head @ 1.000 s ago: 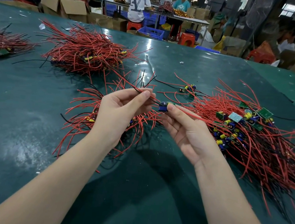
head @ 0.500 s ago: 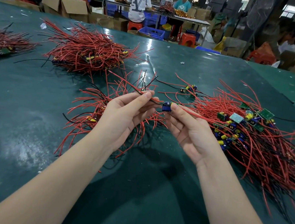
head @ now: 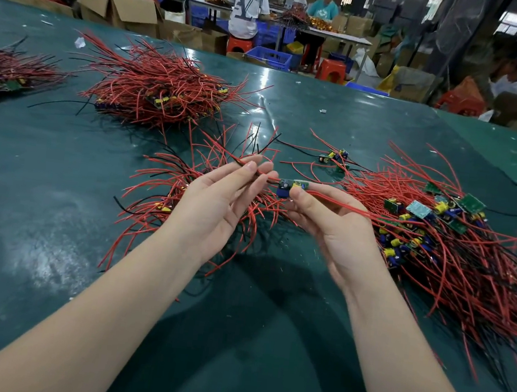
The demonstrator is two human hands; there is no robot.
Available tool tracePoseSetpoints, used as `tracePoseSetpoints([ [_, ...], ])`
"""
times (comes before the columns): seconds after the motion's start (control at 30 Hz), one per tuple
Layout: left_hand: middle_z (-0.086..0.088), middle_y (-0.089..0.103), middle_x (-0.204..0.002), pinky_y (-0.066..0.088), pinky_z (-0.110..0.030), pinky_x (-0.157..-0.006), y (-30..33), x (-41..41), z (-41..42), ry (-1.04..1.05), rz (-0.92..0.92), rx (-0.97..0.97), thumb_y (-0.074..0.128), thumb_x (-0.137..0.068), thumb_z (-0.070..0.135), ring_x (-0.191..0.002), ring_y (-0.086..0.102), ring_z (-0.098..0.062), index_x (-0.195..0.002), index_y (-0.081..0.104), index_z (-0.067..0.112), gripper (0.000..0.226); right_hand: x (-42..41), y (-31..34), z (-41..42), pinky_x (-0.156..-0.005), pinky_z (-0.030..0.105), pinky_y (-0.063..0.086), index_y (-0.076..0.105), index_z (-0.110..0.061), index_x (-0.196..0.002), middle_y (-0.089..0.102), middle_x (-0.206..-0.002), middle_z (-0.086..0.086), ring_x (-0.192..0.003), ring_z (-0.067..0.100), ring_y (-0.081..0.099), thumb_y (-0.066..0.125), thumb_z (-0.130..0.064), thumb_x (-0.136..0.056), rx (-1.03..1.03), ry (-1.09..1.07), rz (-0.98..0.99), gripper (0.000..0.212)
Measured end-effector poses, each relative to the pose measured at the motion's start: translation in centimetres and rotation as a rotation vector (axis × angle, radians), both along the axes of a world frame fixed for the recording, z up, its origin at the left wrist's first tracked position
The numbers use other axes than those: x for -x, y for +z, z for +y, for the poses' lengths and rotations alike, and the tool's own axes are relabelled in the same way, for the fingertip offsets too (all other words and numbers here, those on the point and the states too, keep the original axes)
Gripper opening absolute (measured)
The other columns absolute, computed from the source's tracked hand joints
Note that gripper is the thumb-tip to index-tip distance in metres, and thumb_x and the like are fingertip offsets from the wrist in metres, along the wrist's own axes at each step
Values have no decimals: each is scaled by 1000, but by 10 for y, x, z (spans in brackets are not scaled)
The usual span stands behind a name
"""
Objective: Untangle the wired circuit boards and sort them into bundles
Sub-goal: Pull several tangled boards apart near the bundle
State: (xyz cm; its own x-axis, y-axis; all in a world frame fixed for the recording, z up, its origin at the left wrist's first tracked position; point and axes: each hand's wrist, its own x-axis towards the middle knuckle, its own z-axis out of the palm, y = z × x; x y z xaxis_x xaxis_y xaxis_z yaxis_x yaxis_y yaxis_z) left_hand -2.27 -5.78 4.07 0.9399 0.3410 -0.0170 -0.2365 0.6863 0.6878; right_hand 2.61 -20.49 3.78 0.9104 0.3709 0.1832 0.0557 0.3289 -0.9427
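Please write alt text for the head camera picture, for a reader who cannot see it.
Two bare hands hold one small circuit board above a green table: the right hand pinches the board while the left hand pinches its red wire. A small bundle of red-wired boards lies under the left hand, a large tangled pile to the right, another pile farther back.

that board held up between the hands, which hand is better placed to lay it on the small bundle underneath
Probably the left hand: it pinches the board's wire right above the small bundle. The right hand sits nearer the unsorted pile.
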Motion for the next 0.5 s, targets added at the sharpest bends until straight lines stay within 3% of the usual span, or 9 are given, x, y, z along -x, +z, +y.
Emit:
tracePoseSetpoints([
  [0.23, -11, 73, -81, 54, -15, -64, -2, 2, -1, 43, 76, -275, 61, -90, 2, -70, 70, -12, -90, 67, 0, 7, 2, -1, 1, -72, 24, 56, 76, -19, -79, 75, -77, 0, -70, 13, 70, 77, -3, -74, 130, -130, -243, 16],
  [0.37, -10, 73, -80, 53, -14, -63, -1, 3, 0, 36, 100, -288, 63, -88, 1, -70, 70, -12, -86, 68, 0, 5, 6, 1, 2, -70, 17, 52, 75, -19, -83, 75, -77, -6, -72, 7, 69, 78, -2, -75, 176, -169, -337, 19],
  [0.5, -9, 74, -79, 52, -12, -60, 1, 4, 0, 26, 112, -229, 63, -87, 0, -69, 70, -10, -85, 69, 1, 6, 9, 0, 4, -72, 21, 52, 76, -16, -89, 75, -82, -1, -75, 12, 68, 80, -5, -74, 239, -219, -394, 18],
])
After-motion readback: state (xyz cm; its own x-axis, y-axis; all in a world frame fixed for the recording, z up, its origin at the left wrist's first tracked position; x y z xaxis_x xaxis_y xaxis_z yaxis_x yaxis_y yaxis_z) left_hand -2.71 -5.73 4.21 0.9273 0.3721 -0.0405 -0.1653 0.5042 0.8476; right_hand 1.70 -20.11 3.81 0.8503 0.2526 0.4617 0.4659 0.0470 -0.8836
